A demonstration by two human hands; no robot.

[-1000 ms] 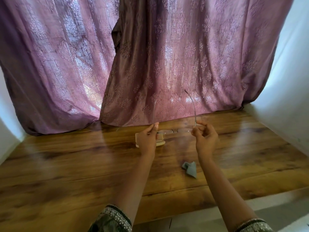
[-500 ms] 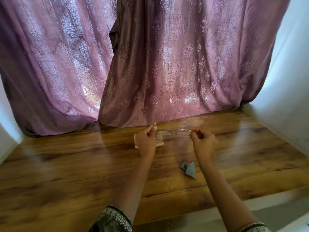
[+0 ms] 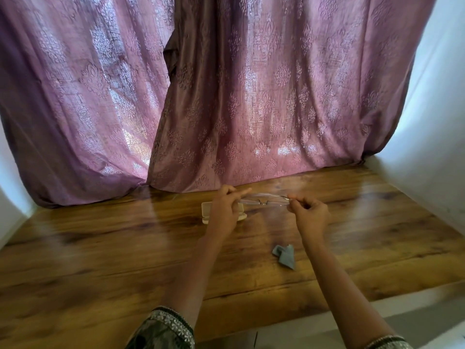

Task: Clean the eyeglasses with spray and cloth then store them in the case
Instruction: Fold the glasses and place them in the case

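In the head view, the side arm of the glasses point(image 3: 266, 199) that stood up a second ago is now folded flat against the frame. Both hands have stayed at about the same place over the table, and the camera has tipped only slightly.

The glasses are thin-rimmed with clear lenses. They are held level in the air, stretched between the two hands, above the far middle of the wooden table point(image 3: 100, 260). The left hand point(image 3: 226, 210) holds the left end of the frame with its fingers curled, and its index finger point(image 3: 245, 192) sticks out straight along the top of the frame. The right hand point(image 3: 310, 214) pinches the right end between thumb and forefinger, with the other fingers curled in towards the palm.

A cream case point(image 3: 207, 212) lies on the table just behind and below the left hand, which hides part of it. I cannot tell for sure whether its lid is up. A small grey cloth point(image 3: 285, 255) lies crumpled on the table nearer the person, between the two forearms and closer to the right one, touching neither.

Patterned sleeve cuffs point(image 3: 163, 331) show at the bottom edge. A purple patterned curtain point(image 3: 251, 96) hangs behind the table and reaches down to its far edge. A white wall point(image 3: 440, 122) stands on the right.
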